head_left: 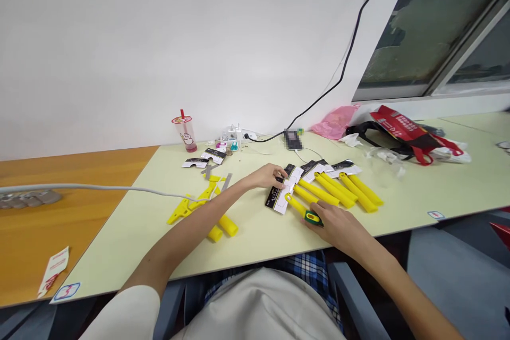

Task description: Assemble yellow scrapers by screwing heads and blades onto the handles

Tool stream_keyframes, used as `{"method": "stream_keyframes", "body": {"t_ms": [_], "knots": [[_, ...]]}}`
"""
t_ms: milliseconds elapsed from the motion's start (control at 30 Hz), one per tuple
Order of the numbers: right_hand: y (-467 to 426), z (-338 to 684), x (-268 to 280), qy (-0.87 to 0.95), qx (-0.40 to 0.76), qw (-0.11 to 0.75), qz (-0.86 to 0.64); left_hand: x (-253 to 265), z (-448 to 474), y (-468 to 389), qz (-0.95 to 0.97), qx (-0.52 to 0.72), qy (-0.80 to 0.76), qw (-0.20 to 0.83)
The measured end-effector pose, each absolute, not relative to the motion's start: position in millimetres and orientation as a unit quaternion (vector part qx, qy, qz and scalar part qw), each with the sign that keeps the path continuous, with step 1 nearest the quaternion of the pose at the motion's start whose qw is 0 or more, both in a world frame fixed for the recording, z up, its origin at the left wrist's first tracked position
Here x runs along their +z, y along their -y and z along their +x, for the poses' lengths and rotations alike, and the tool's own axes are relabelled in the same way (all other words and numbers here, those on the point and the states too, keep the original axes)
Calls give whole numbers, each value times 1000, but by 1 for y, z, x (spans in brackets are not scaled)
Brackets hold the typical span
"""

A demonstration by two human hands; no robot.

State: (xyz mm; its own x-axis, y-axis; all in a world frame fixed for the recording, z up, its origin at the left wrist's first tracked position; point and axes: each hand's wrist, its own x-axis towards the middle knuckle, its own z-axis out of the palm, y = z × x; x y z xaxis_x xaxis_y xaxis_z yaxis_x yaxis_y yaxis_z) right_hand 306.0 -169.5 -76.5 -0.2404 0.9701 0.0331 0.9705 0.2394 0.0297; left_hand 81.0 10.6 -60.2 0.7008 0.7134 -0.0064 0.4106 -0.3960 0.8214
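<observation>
My left hand [269, 176] reaches across the table with its fingertips closed on the edge of a black-and-white header card [283, 194]. My right hand [332, 222] is wrapped round a yellow handle [295, 205] that has a hole at its far end. A dark green piece with a yellow oval [313, 218] shows at my right fingers; whether it belongs to the handle I cannot tell. The handle's holed end lies at the card's right edge. Just beyond, several yellow handles [337, 188] lie side by side, with more cards [345, 168] at their far ends.
Left of my left forearm are yellow scraper-like tools [199, 201], partly hidden by the arm. A white cable [131, 188] crosses above them. A plastic cup [185, 134] with a straw, a plug strip [233, 134], a phone [294, 139] and a red bag [406, 130] line the back.
</observation>
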Motion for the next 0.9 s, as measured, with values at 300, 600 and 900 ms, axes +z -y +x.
{"method": "stream_keyframes", "body": {"t_ms": [300, 600, 900], "knots": [[158, 301, -69, 769, -52, -50, -635, -29, 20, 43, 883, 255, -292, 265], [148, 265, -12, 810, -186, 302, -467, -29, -112, 117, 855, 209, -400, 255], [95, 157, 19, 726, 72, 578, -365, -59, -163, 159, 877, 164, -399, 209]]}}
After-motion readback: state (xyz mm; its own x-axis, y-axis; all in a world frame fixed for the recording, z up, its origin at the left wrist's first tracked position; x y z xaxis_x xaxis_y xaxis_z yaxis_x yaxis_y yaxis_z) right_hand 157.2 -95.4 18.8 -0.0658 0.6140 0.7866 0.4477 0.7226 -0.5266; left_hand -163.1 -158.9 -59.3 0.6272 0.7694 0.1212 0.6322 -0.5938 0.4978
